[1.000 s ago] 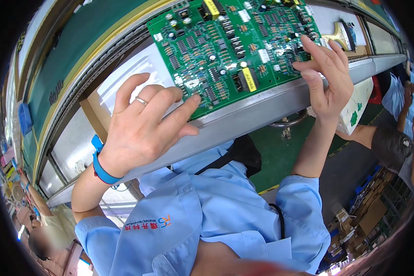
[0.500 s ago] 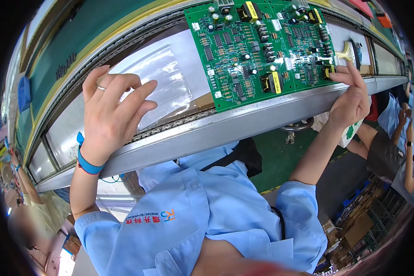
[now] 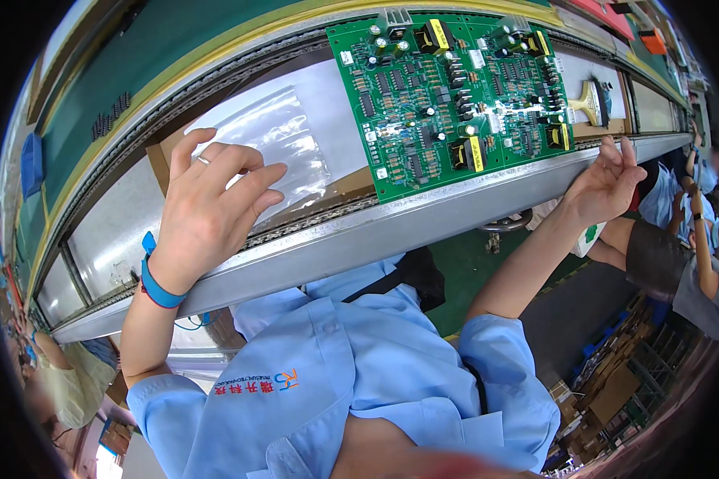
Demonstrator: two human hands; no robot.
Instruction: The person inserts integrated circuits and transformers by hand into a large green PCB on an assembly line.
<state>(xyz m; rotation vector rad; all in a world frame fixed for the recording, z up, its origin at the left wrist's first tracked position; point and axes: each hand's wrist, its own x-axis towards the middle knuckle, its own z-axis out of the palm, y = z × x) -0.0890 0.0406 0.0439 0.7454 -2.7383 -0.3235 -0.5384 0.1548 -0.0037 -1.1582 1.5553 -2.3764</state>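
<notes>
A large green circuit board [image 3: 487,104], dense with capacitors, connectors and yellow-wrapped transformers, rests across the two rails of a conveyor line. My left hand [image 3: 213,209], with a ring and a blue wrist strap, hovers left of the board over the near rail. Its fingers are apart and loosely curled, with nothing in them. Beyond it lies a clear plastic bag [image 3: 284,132] on white sheet material. My right hand [image 3: 607,182] is by the near rail at the board's right end, apart from it, fingers half bent and holding nothing.
A brush [image 3: 589,104] with a pale handle lies right of the board. The metal near rail [image 3: 319,231] runs between me and the board. Small dark parts [image 3: 112,116] and a blue bin [image 3: 32,166] sit on the green far surface. Other people are at both sides.
My right hand has drawn away from the board's right corner, down and toward me. My left hand has shifted slightly right and nearer. The board stays on the rails.
</notes>
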